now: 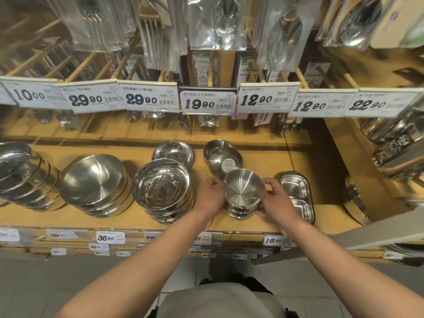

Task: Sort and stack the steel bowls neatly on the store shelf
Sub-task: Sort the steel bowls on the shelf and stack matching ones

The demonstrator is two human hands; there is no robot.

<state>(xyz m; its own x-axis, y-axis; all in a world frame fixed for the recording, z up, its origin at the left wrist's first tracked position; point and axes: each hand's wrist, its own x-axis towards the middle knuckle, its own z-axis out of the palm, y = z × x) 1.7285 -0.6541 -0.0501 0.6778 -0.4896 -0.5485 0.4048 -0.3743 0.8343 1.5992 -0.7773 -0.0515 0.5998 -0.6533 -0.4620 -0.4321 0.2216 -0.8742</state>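
The wooden shelf (296,161) carried steel bowls in several piles, with price tags (207,103) hanging along the rail above. At the far left stood a tall stack of bowls (25,175), next to it a wide stack (96,184), then a shiny stack (163,191) with a shallow dish (173,152) behind it. A divided tray (298,196) lay at the right. Between them, near the shelf's front edge, sat the small stack of bowls (243,193); the left hand (212,198) and right hand (275,203) gripped its sides, fingers curled round it. Just behind rested a bowl with a label (226,162).
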